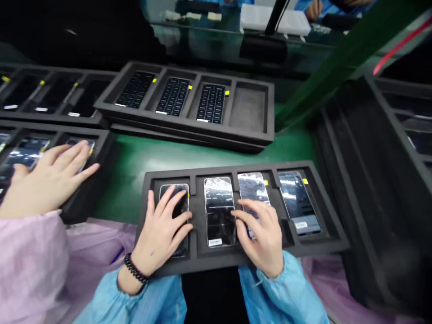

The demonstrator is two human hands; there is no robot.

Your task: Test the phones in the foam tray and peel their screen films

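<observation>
A black foam tray [216, 263] lies in front of me, its compartments holding several smartphones. My left hand [165, 222], with a black coiled band at the wrist, rests open with fingers spread over the leftmost smartphone [182, 211], hiding part of it. The second smartphone [219, 220] has a white label at its lower end. My right hand [261, 234] is curved over the third smartphone [253, 184], fingers apart, with fingertips by the second one's right edge. On the far right lies another smartphone [300, 202] with a yellow tab, untouched.
Behind stands a stacked foam tray [185, 126] with lit, text-covered phones [211, 103] and one bare compartment [248, 108]. A co-worker's hand [50, 180] in a pink sleeve reaches over trays at left. Dark stacked trays [357, 180] and a green post [337, 67] stand at right.
</observation>
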